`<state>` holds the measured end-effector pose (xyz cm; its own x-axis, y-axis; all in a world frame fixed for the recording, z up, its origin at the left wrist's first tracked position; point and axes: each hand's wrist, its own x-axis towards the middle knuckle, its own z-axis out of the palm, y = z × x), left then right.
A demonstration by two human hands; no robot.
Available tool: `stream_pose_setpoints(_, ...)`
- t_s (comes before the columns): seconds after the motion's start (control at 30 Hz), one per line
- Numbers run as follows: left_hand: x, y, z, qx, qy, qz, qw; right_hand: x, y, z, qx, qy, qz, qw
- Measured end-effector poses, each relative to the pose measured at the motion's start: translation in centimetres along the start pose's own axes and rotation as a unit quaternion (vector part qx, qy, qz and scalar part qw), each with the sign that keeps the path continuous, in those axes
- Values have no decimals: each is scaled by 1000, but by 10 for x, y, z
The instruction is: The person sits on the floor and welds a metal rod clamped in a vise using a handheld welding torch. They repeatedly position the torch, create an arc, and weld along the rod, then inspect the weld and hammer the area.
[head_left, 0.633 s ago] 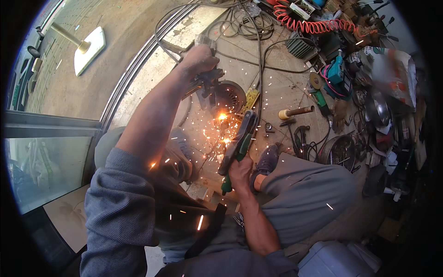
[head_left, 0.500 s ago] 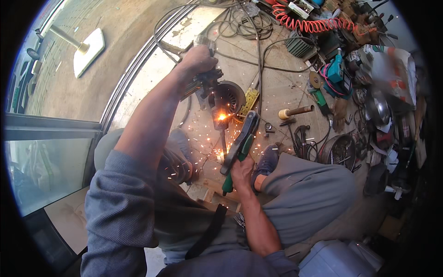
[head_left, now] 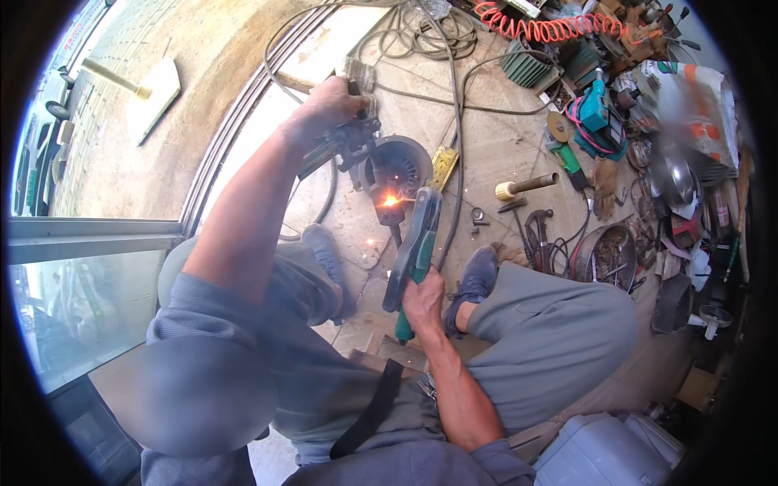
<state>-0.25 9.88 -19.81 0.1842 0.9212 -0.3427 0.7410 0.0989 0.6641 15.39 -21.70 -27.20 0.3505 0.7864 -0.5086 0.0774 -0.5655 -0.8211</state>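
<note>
My right hand (head_left: pixel 425 304) is wrapped around the green handle of a welding electrode holder (head_left: pixel 412 257) with a dark lever. From its upper end a thin rod reaches left to a bright orange glow on a dark metal workpiece (head_left: pixel 387 215). That piece has a round, bowl-like housing (head_left: pixel 399 166) with a ribbed inside and a narrow stem pointing down. My left hand (head_left: pixel 331 104) is closed around a dark metal part beside the housing; the fingers partly hide it, and its kind is unclear. A yellow strip (head_left: pixel 442 168) lies right of the housing.
Cables (head_left: pixel 456 97) wind across the floor. To the right lie a wooden-headed mallet (head_left: pixel 527 186), a green angle grinder (head_left: pixel 567 158), a hammer (head_left: pixel 538 235) and a round metal pan (head_left: pixel 604 259). A red coiled hose (head_left: pixel 559 31) stretches behind; a glass door (head_left: pixel 93 300) stands at left.
Far fewer sparks fly now, though the glow remains. The electrode holder has tilted more upright, its upper end shifting slightly left. Both hands keep their grips.
</note>
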Motion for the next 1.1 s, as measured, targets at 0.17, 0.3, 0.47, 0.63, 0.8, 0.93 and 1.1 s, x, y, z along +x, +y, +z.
stream_pose_setpoints(0.17,3,-34,-4,-123,-42,-33,991,-2,-5,-4,-35,-7,-4,999)
stream_pose_setpoints(0.3,5,-65,-5,-237,-102,-63,964,0,2,1,-3,1,-35,999)
stream_pose_setpoints(0.47,11,-92,3,-325,-108,-75,936,-2,-4,0,15,-3,-6,1000)
stream_pose_setpoints(0.63,10,-106,4,-406,-124,-53,904,1,-6,-1,27,19,-17,999)
stream_pose_setpoints(0.8,7,-108,4,-428,-164,6,889,6,4,-6,20,33,-15,999)
stream_pose_setpoints(0.93,-7,-109,-8,-430,-181,34,884,1,-11,-3,16,13,0,1000)
stream_pose_setpoints(1.1,-20,-101,-12,-431,-183,22,883,-2,-17,-3,6,5,11,1000)
